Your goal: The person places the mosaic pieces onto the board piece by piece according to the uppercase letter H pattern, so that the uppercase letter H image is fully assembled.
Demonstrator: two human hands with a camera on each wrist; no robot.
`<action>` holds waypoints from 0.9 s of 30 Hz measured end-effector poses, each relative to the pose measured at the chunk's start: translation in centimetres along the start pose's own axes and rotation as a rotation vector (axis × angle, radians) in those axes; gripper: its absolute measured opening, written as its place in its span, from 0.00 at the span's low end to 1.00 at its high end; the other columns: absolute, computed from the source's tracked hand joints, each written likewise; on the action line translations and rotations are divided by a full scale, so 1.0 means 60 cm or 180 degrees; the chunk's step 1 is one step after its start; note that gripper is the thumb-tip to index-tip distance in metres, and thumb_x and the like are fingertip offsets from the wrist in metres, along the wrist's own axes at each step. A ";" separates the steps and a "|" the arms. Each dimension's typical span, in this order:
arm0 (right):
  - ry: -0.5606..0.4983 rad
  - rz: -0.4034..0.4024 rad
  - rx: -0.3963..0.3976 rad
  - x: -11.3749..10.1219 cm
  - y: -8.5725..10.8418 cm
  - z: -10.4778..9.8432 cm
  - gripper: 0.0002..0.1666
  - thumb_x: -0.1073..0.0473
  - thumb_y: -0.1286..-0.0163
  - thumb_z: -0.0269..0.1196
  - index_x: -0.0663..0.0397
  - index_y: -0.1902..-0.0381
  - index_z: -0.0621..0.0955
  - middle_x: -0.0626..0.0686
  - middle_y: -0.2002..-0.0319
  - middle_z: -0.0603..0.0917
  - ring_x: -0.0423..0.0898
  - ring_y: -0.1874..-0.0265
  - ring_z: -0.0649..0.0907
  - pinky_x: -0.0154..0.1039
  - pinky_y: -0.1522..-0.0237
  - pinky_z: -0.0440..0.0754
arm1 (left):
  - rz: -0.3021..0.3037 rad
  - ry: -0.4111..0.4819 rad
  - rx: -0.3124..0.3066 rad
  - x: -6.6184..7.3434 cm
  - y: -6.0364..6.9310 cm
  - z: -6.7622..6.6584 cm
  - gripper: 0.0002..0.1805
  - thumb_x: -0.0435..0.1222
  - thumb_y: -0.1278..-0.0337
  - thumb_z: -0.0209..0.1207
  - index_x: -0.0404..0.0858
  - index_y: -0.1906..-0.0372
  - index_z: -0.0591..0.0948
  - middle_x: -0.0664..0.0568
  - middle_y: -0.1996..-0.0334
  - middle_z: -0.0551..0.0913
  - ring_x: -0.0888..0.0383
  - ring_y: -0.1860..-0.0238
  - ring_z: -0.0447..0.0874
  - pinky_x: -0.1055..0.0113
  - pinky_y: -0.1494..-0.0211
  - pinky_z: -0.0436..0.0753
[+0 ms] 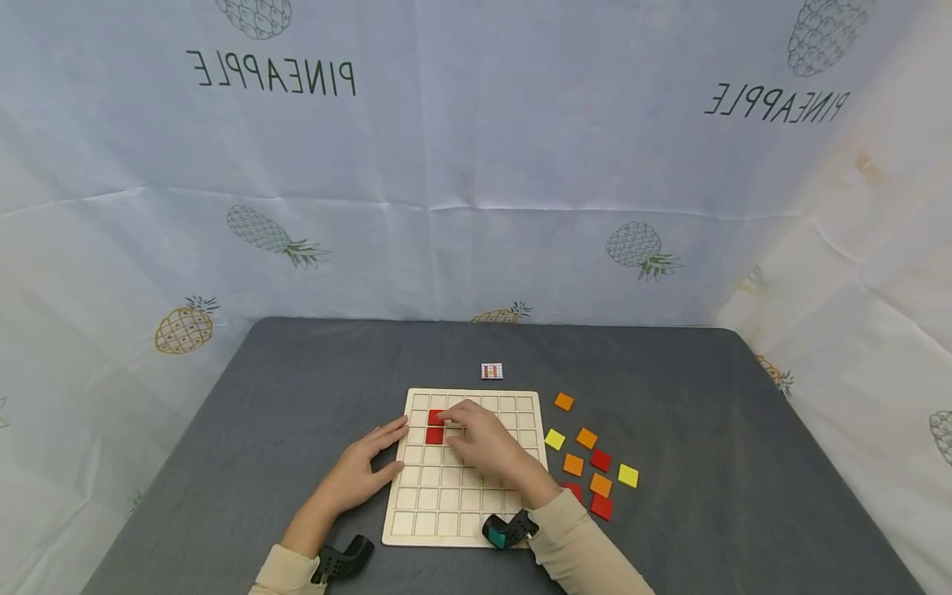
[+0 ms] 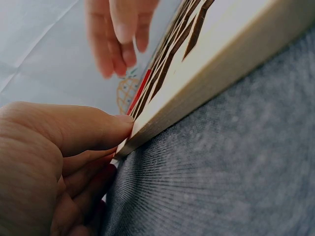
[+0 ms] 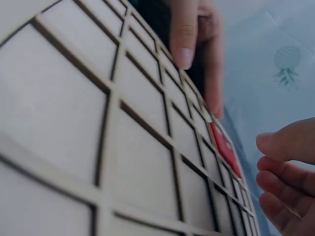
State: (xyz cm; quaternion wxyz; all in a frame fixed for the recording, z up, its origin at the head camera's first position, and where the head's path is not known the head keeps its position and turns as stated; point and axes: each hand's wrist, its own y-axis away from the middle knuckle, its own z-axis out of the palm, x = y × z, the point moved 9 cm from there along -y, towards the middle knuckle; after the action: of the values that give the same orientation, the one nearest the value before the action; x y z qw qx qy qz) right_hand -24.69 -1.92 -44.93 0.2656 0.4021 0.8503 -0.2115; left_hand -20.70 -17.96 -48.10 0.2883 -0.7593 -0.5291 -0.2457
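A wooden grid board (image 1: 427, 500) lies on the table. Two red square tiles, one (image 1: 435, 417) behind the other (image 1: 435, 435), sit in neighbouring cells toward its far left. My left hand (image 1: 359, 473) rests at the board's left edge, its thumb (image 2: 106, 129) touching the rim in the left wrist view. Over the board, my right hand (image 1: 487, 442) has its fingertips just right of the red tiles. In the right wrist view this hand (image 3: 290, 167) has thumb and fingers apart, holding nothing visible; red (image 3: 225, 150) shows on the board beyond.
Loose orange (image 1: 587, 438), yellow (image 1: 628, 475) and red (image 1: 601, 460) tiles lie scattered right of the board, one red tile partly hidden by the right forearm. Behind the board lies a small patterned card (image 1: 492, 371). A pineapple-print curtain (image 1: 461, 264) hangs behind the dark table (image 1: 706, 413).
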 end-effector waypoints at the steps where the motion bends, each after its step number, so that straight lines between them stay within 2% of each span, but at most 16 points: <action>1: -0.0010 -0.0005 0.0018 0.001 0.003 -0.006 0.20 0.61 0.33 0.59 0.54 0.43 0.79 0.50 0.48 0.79 0.45 0.51 0.80 0.40 0.51 0.81 | -0.0007 0.0002 0.0006 0.000 0.000 0.000 0.29 0.38 0.43 0.62 0.37 0.36 0.74 0.50 0.32 0.68 0.45 0.32 0.65 0.43 0.32 0.64; 6: -0.0125 -0.0054 0.0143 0.012 0.030 -0.045 0.21 0.61 0.33 0.61 0.55 0.42 0.77 0.51 0.45 0.79 0.49 0.48 0.80 0.45 0.49 0.81 | 0.0006 0.0015 0.0016 0.000 0.000 -0.001 0.29 0.38 0.43 0.62 0.37 0.36 0.73 0.51 0.32 0.68 0.44 0.32 0.65 0.43 0.32 0.64; 12: -0.0146 -0.0005 0.0391 0.043 0.087 -0.101 0.22 0.61 0.35 0.63 0.57 0.42 0.78 0.52 0.44 0.79 0.50 0.48 0.80 0.48 0.50 0.81 | 0.0058 0.0003 0.0008 0.002 -0.001 0.000 0.29 0.39 0.42 0.62 0.37 0.36 0.73 0.51 0.32 0.68 0.44 0.32 0.65 0.42 0.35 0.67; 21: 0.0199 0.0415 0.0794 0.139 0.207 -0.158 0.23 0.62 0.40 0.67 0.54 0.45 0.80 0.48 0.49 0.82 0.48 0.53 0.82 0.47 0.53 0.83 | -0.0016 0.0061 -0.0067 0.001 0.005 0.005 0.28 0.39 0.42 0.62 0.38 0.36 0.73 0.51 0.32 0.68 0.45 0.32 0.64 0.42 0.35 0.66; 27: 0.0285 0.0523 0.0968 0.185 0.246 -0.183 0.23 0.59 0.41 0.68 0.54 0.47 0.81 0.47 0.52 0.83 0.47 0.55 0.83 0.45 0.54 0.83 | 0.0024 0.0040 -0.0033 0.003 0.002 -0.001 0.29 0.38 0.42 0.62 0.37 0.35 0.73 0.50 0.32 0.68 0.45 0.32 0.64 0.42 0.33 0.64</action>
State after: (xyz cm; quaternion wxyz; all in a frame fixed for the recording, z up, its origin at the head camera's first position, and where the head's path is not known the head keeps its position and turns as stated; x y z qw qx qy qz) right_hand -21.97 19.39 -45.56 0.1800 0.5148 0.7838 -0.2972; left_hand -20.55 -17.87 -47.95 0.2887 -0.7613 -0.5231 -0.2521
